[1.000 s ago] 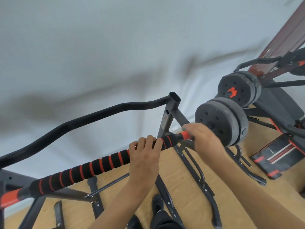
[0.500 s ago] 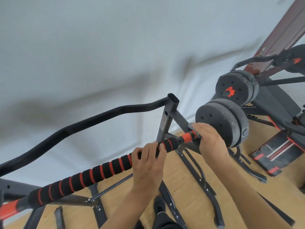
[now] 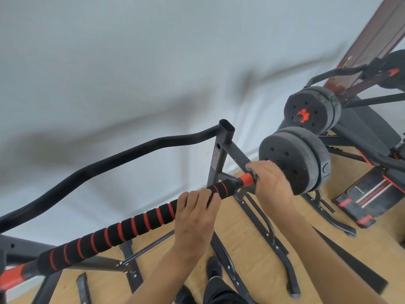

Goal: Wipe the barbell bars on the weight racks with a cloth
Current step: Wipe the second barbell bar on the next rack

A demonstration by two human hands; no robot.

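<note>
Pale wall [image 3: 153,62] behind, the left hand [image 3: 195,216] grasps the striped barbell bar [image 3: 122,229] while the right hand [image 3: 271,181] clenches a grey cloth [image 3: 250,166] round its end, just beside the weight plate [image 3: 293,150].

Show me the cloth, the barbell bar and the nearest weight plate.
cloth [image 3: 249,166]: head view, grey edge above the right hand [image 3: 271,183].
barbell bar [image 3: 122,229]: head view, striped foam middle.
nearest weight plate [image 3: 290,143]: head view, flat face.
</note>
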